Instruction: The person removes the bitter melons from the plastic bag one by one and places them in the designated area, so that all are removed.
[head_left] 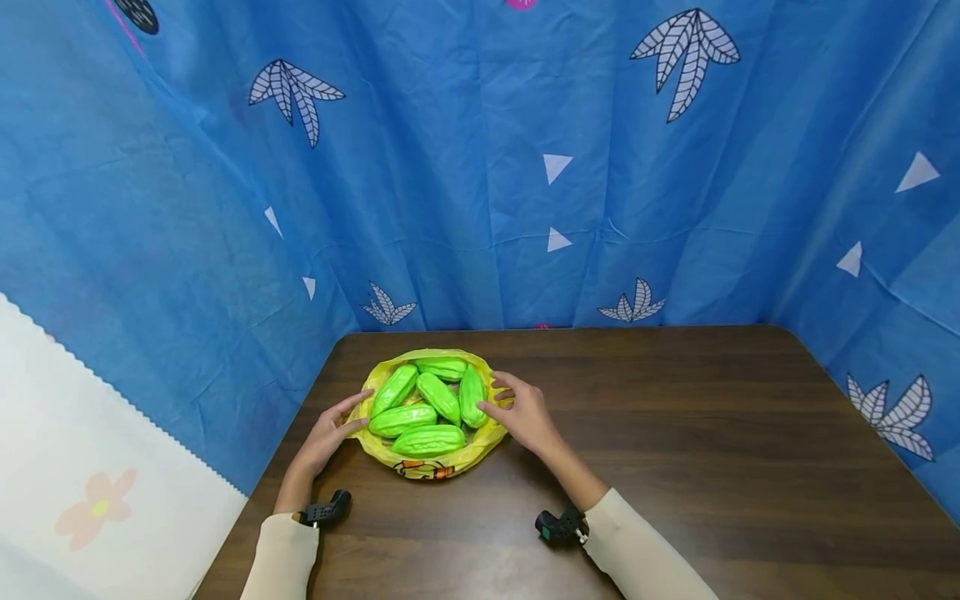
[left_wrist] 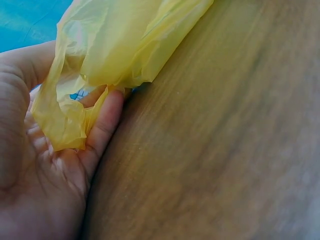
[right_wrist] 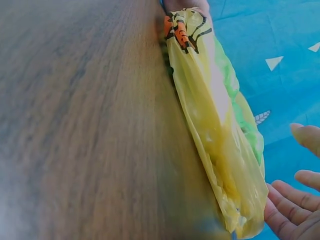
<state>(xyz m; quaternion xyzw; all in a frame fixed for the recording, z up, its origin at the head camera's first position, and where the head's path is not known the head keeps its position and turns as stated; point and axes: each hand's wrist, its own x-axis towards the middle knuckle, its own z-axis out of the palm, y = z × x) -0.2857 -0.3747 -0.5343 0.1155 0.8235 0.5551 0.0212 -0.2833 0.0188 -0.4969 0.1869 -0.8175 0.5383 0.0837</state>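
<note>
Several bright green, ridged gourds resembling bitter melons [head_left: 439,398] lie in a yellow plastic bag [head_left: 467,457] whose mouth is spread wide on the table. At the bag's left rim is my left hand [head_left: 327,429], fingers and thumb apart and touching the plastic. A loop of the bag [left_wrist: 65,125] hangs over that palm in the left wrist view. On the opposite side, my right hand [head_left: 527,412] has its fingers loosely spread against the rim. The right wrist view shows its fingertips [right_wrist: 282,210] touching the bag's outer side, with an orange and black print [right_wrist: 181,32] at the far end.
The dark brown wooden table [head_left: 675,433] extends to the right of the bag. A blue curtain [head_left: 480,167] with leaf and triangle prints hangs along the back and sides. White cloth [head_left: 97,467] is at the left. Small black devices [head_left: 561,528] sit at both wrists.
</note>
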